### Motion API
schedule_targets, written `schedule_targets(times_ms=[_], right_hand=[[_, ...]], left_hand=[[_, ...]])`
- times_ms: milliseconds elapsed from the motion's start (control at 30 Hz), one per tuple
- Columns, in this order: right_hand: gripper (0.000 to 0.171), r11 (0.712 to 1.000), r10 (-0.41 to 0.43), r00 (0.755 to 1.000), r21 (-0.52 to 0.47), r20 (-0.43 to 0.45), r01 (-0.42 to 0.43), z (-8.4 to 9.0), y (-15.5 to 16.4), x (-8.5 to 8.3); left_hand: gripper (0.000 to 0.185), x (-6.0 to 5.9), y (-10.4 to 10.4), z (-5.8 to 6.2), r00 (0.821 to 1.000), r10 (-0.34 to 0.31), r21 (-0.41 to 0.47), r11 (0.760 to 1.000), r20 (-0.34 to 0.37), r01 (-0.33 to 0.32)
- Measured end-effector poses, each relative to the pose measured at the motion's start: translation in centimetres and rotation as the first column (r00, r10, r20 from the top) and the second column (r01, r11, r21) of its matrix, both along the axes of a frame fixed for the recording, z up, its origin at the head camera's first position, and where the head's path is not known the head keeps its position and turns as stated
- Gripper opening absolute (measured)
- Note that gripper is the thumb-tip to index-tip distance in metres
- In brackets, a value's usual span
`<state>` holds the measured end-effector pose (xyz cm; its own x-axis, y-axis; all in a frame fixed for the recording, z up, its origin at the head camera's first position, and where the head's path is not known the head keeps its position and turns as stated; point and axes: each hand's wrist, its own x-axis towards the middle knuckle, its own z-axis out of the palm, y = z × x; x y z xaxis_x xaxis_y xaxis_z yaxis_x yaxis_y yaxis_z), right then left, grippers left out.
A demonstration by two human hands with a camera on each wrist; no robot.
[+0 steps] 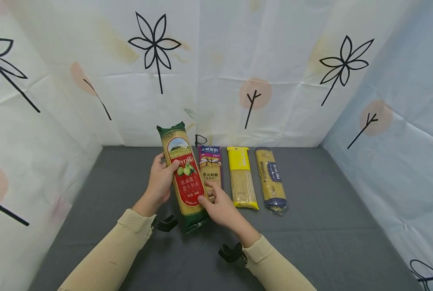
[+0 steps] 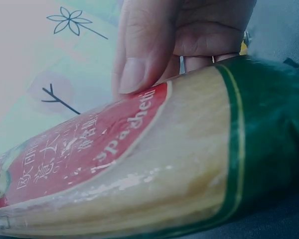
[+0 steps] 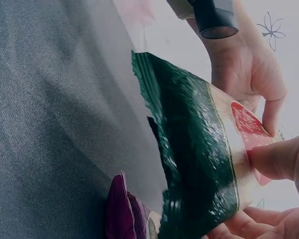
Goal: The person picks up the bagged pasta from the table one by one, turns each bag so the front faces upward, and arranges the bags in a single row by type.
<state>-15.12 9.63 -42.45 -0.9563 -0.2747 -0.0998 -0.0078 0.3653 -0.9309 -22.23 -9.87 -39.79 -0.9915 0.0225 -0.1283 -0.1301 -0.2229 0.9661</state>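
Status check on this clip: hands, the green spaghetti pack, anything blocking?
Left hand and right hand both grip the green spaghetti pack, lifted off the grey table. Three other pasta packs lie alongside. Nothing blocking.

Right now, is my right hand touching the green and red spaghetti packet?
Touching: the head view shows the right hand with thumb on the green and red spaghetti packet.

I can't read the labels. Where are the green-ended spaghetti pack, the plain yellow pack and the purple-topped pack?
green-ended spaghetti pack (image 1: 183, 178): head view, red label.
plain yellow pack (image 1: 242, 178): head view, middle of pack.
purple-topped pack (image 1: 210, 161): head view, upper part.
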Motion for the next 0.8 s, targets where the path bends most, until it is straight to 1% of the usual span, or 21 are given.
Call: schedule_targets(times_ms=[133,233,400,533,600,667,800], right_hand=[[0.062,0.999,0.031,0.999,-0.041,0.042,-0.029,0.1,-0.2,0.0],[0.064,0.998,0.039,0.997,-0.058,0.063,-0.035,-0.1,-0.3,0.0],[0.065,0.998,0.027,0.995,-0.052,0.092,-0.022,0.2,-0.4,0.1],[0.064,0.999,0.014,0.995,-0.051,0.094,-0.009,0.5,-0.5,0.2],[0.063,0.999,0.005,0.996,-0.054,0.089,0.000,0.3,-0.5,0.2],[0.062,0.998,-0.003,0.997,-0.057,0.076,0.008,0.0,-0.5,0.2],[0.061,0.999,-0.020,0.999,-0.034,0.036,0.021,-0.7,-0.5,0.3]], left_hand=[[0.059,0.0,-0.1,-0.1,0.999,-0.008,-0.024,1.000,0.040,0.009],[0.058,-0.1,-0.2,-0.3,0.998,-0.033,-0.060,0.998,0.053,0.036],[0.057,-0.3,-0.3,-0.5,0.993,-0.109,-0.131,0.985,0.052,0.114],[0.061,-0.4,-0.3,-0.8,0.983,-0.180,-0.179,0.967,0.034,0.183],[0.065,-0.4,-0.4,-1.1,0.975,-0.221,-0.204,0.954,0.022,0.221],[0.070,-0.5,-0.5,-1.5,0.966,-0.259,-0.240,0.936,0.022,0.257],[0.077,-0.4,-0.8,-2.6,0.937,-0.344,-0.327,0.881,0.054,0.343]])
